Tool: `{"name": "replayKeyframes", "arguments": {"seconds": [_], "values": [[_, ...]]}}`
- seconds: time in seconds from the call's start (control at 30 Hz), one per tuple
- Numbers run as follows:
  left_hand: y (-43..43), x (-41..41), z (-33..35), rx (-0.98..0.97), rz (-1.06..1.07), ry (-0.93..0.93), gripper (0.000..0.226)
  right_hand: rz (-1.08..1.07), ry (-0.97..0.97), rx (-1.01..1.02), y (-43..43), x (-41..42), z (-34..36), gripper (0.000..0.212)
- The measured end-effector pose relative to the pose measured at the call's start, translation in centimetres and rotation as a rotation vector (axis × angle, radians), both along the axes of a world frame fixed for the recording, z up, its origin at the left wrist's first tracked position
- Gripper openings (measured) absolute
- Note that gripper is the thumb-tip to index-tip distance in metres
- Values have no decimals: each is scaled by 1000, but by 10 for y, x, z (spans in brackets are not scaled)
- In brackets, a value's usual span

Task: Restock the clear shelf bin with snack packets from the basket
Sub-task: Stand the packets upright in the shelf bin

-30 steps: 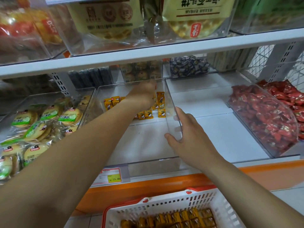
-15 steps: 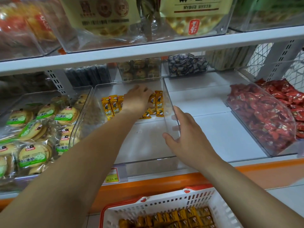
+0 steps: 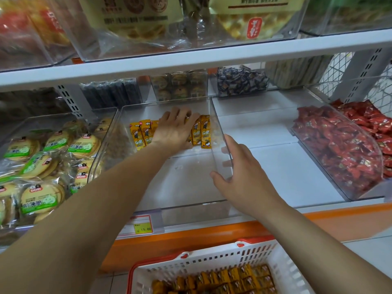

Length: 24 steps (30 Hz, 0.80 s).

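The clear shelf bin [image 3: 220, 132] sits on the white shelf [image 3: 275, 170], between a bin of round cookie packs [image 3: 40, 162] and a bin of red candy [image 3: 343, 149]. The left hand [image 3: 176, 129] reaches deep into the bin and lies flat on the yellow snack packets [image 3: 200, 132] at the back. Its fingers [image 3: 182, 115] are spread and a little bent, pressing on the packets more than gripping them, likely to line them up or pull them forward so there is room for more. I cannot tell if any packet is truly held. The right hand [image 3: 244, 177] holds the bin's right wall, thumb inside and the other fingers outside, so the light bin does not slide or tip while the other hand works. The bin is mostly bare at the front, so there is a lot left to fill. The white basket [image 3: 212, 259] waits low down in front of the shelf, with many more yellow packets [image 3: 216, 281] inside, close enough to grab from next.
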State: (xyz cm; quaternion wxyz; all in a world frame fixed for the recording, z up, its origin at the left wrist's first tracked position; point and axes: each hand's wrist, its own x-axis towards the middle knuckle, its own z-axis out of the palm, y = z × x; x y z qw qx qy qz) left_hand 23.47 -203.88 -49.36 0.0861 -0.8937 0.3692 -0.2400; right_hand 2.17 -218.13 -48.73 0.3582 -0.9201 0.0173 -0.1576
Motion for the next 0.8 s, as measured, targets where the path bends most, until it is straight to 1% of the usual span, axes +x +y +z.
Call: {"name": "replayKeyframes", "arguments": {"seconds": [0.07,0.13,0.2,0.27,0.37,0.5,0.6,0.67,0.73,0.8], "values": [[-4,-3,0,-104,-27,-24,96,1,9,2,0,0,0,80],[-9,-5,0,-156,-114,-48,86,2,10,7,0,0,0,80],[-14,-5,-1,-139,-145,-17,79,3,13,7,0,0,0,81],[-20,-5,-3,-128,-88,15,78,4,9,8,0,0,-1,81],[-27,-2,-6,-81,-58,9,75,-1,5,0,0,1,-3,81],[-31,-2,-5,-67,-50,9,72,-11,13,2,0,1,-3,83],[-31,-10,9,-53,-24,113,68,-39,32,-33,2,-1,-2,81],[-26,-23,31,-56,-3,220,67,-101,37,-147,4,-4,2,79],[-14,-46,58,-116,21,320,65,-157,54,-233,6,-9,11,81],[6,-79,86,-224,20,428,56,-186,64,-236,7,-19,25,81]]}}
